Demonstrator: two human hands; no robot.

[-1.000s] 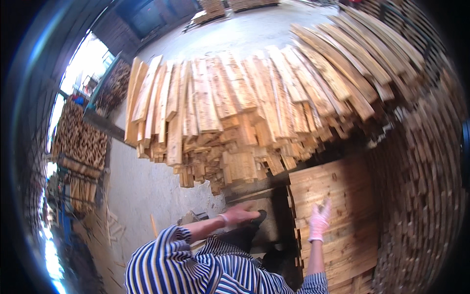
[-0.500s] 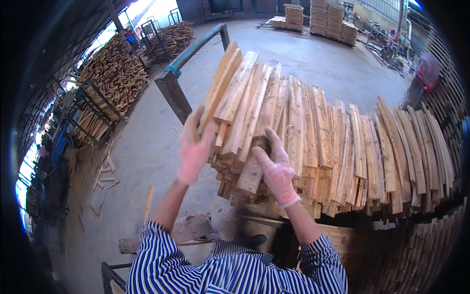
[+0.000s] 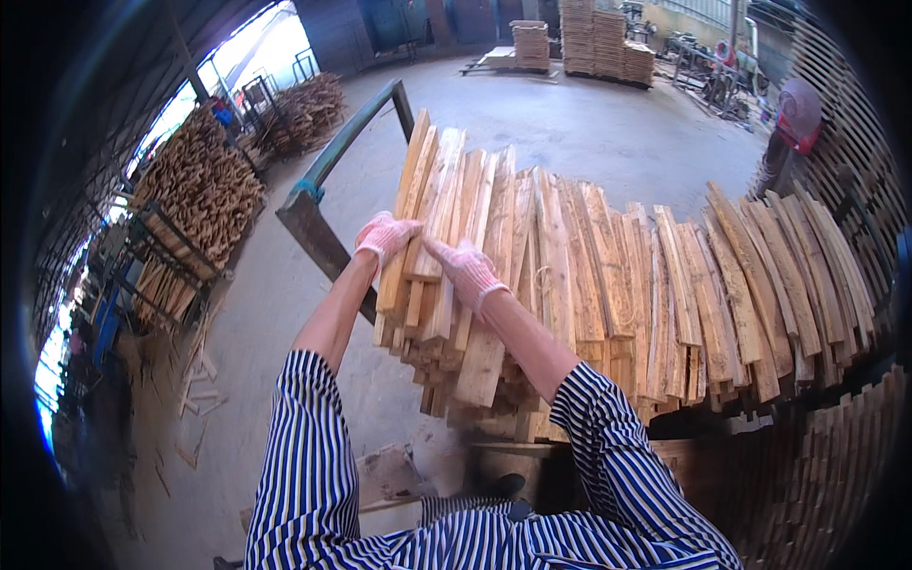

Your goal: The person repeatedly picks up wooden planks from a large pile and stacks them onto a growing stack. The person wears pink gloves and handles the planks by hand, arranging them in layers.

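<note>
Many rough wooden strips (image 3: 560, 256) lie side by side in a long stacked row in front of me. Both my hands wear pale pink knit gloves. At the row's left end, my left hand (image 3: 385, 236) is closed around the outer edge of the leftmost strips, its fingers bent over their tops. Just right of it, my right hand (image 3: 467, 273) reaches across the neighbouring strips and grips at them, a digit stretched toward the left hand. Its other fingertips are hidden behind the hand. The strips between the hands rest on the pile.
A dark metal frame post (image 3: 323, 228) with a teal tie stands close to the row's left end. Heaps of strips (image 3: 199, 176) fill the far left. Neat wood stacks (image 3: 594, 43) stand at the back. A person (image 3: 793, 123) is at the far right. Scraps (image 3: 199, 389) litter the floor.
My hands, apart and raised about the strips earlier, have come together at the row's left end. My right hand moved left and up; my left hand closed on the outer strips. The view shifted slightly.
</note>
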